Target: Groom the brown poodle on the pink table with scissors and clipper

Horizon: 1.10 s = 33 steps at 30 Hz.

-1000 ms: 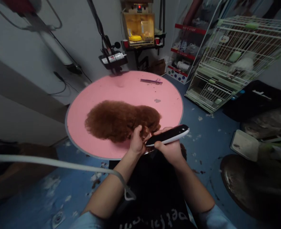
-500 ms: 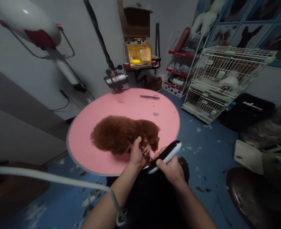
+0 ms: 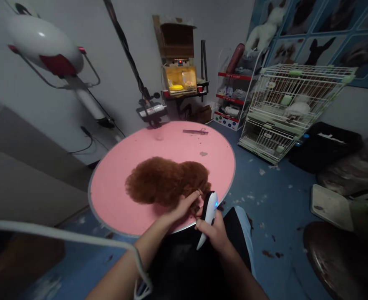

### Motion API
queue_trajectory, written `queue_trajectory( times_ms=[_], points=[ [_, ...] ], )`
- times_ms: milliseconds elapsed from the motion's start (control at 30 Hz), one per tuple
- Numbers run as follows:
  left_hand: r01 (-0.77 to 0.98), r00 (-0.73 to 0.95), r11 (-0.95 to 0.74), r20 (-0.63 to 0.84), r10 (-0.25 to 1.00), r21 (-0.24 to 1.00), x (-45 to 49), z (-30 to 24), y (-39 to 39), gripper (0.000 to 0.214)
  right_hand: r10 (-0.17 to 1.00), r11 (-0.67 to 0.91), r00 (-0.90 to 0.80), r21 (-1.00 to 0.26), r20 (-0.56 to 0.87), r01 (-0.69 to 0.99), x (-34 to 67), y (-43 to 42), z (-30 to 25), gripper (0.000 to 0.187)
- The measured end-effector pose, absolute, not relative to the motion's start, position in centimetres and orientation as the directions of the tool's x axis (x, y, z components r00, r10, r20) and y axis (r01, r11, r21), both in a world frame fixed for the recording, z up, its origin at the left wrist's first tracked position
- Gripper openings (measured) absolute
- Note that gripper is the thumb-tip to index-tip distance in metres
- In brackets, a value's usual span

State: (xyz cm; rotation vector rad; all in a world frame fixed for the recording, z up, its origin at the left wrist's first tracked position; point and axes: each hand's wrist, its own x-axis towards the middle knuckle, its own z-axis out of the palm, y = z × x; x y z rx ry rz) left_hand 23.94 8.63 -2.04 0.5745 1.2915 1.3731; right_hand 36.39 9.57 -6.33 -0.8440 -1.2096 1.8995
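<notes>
A brown curly-haired dog (image 3: 159,181) is on the round pink table (image 3: 115,175), its front end toward the right. My left hand (image 3: 185,205) is at the dog's front, by the near edge, with thumb and fingers closed round a furry leg; the paw is partly hidden. In my right hand (image 3: 217,231) is a white and black hair clipper (image 3: 211,208) with a blue light on its side. The clipper is tilted upright, close to the fingers of my left hand. Whether its blade touches fur I cannot tell.
Scissors and a comb (image 3: 195,131) lie at the table's far side, near a small grey tuft (image 3: 203,153). A grooming arm with a holder (image 3: 152,111) rises behind. Wire cages (image 3: 271,121) stand at right. A pale hose (image 3: 77,237) crosses at lower left.
My right hand has turned the clipper from slanting to nearly upright and moved it left and down. My left hand has shifted slightly right and flattened. The dog appears slightly lower as the view tilts.
</notes>
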Motion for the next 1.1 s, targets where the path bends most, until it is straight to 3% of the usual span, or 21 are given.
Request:
queue_trajectory(
  times_ms=[133, 233, 433, 600, 733, 867, 1100],
  points=[
    [-0.136, -0.121, 0.263, -0.279, 0.952, 0.955, 22.8, -0.9, 8.1, 0.019, 0.85, -0.113, -0.526, -0.986, -0.032, -0.122, 36.8, 9.9, -5.7, 0.019],
    [-0.066, -0.146, 0.249, -0.256, 0.955, 0.966, 22.8, -1.1, 7.9, 0.019, 0.855, -0.079, -0.518, -0.992, -0.019, -0.094, 36.8, 10.1, -5.7, 0.02],
    [-0.267, -0.275, 0.161, -0.235, 0.932, 0.95, 23.9, -2.3, 8.1, 0.024, 0.906, -0.074, -0.424, -0.981, 0.01, -0.18, 37.7, 10.4, -7.3, 0.018],
    [-0.287, -0.32, 0.07, -0.164, 0.933, 0.955, 24.1, -2.1, 8.0, 0.028, 0.975, -0.154, -0.215, -0.88, -0.061, -0.449, 39.8, 11.1, -8.0, 0.041],
    [-0.246, -0.331, 0.002, -0.086, 0.94, 0.969, 24.2, -2.3, 7.9, 0.029, 0.948, -0.124, -0.312, -0.838, 0.058, -0.531, 40.7, 11.4, -7.1, 0.047],
    [-0.158, -0.338, -0.067, 0.009, 0.941, 0.985, 24.2, -2.7, 7.9, 0.029, 0.873, -0.026, -0.444, -0.89, 0.201, -0.454, 40.6, 11.5, -6.1, 0.04],
    [-0.138, -0.351, -0.07, 0.017, 0.936, 0.988, 24.2, -3.0, 7.9, 0.028, 0.859, -0.007, -0.469, -0.911, 0.205, -0.411, 40.4, 11.7, -5.6, 0.041]
  ],
)
